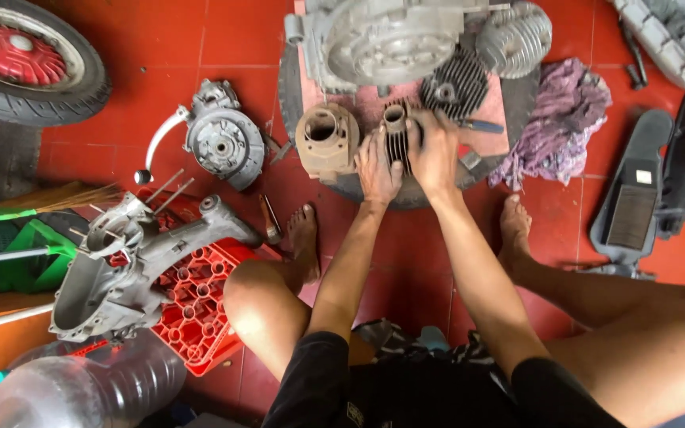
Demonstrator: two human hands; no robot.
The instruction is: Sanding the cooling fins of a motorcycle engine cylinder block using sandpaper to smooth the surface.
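I sit on a red tiled floor, both arms stretched forward. My left hand (377, 168) and my right hand (434, 150) grip the two sides of a dark finned engine cylinder (395, 131) that stands on a tyre (341, 184) lying flat. A tan, rusty cylinder (327, 141) stands just left of my left hand. Behind them lie a black finned cylinder head (455, 85) and a large grey engine casing (382, 40).
A grey engine case (132, 261) rests on a red plastic crate (200, 309) at left, a clear plastic bottle (81, 388) below it. A round engine cover (222, 143), a wheel (29, 63), a purple rag (556, 123) and grey body panels (636, 198) surround me.
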